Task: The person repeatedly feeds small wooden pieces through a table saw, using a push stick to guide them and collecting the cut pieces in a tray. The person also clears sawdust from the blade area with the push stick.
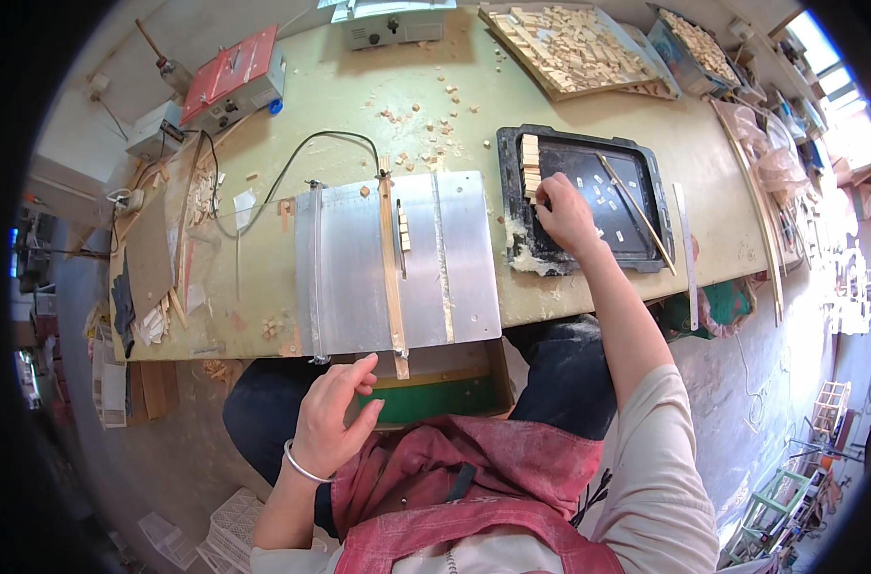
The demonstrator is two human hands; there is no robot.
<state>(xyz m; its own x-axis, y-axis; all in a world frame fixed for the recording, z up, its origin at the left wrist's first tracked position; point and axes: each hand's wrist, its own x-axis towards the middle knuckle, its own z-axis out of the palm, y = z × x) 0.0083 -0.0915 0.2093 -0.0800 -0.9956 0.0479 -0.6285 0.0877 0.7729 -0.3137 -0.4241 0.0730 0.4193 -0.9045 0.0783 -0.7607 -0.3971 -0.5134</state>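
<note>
My right hand (pixel 564 212) reaches into a black tray (pixel 657 172), its fingers closed at the near end of a row of small pale wooden blocks (pixel 530 158). The fingertips partly hide the block they pinch. My left hand (pixel 338 411) is empty, thumb and fingers apart, just off the near edge of a flat metal plate (pixel 349 277). Across that plate runs a wooden strip (pixel 390 258). Several small blocks (pixel 404 232) stand in a line to the right of the strip, beside a narrow dark slot.
A thin stick (pixel 636 203) and small white pieces lie in the tray. A metal ruler (pixel 686 253) rests right of it. Farther back are a board heaped with wooden blocks (pixel 569 48), a red-topped machine (pixel 232 77), a black cable (pixel 306 143) and scattered wood bits (pixel 435 127).
</note>
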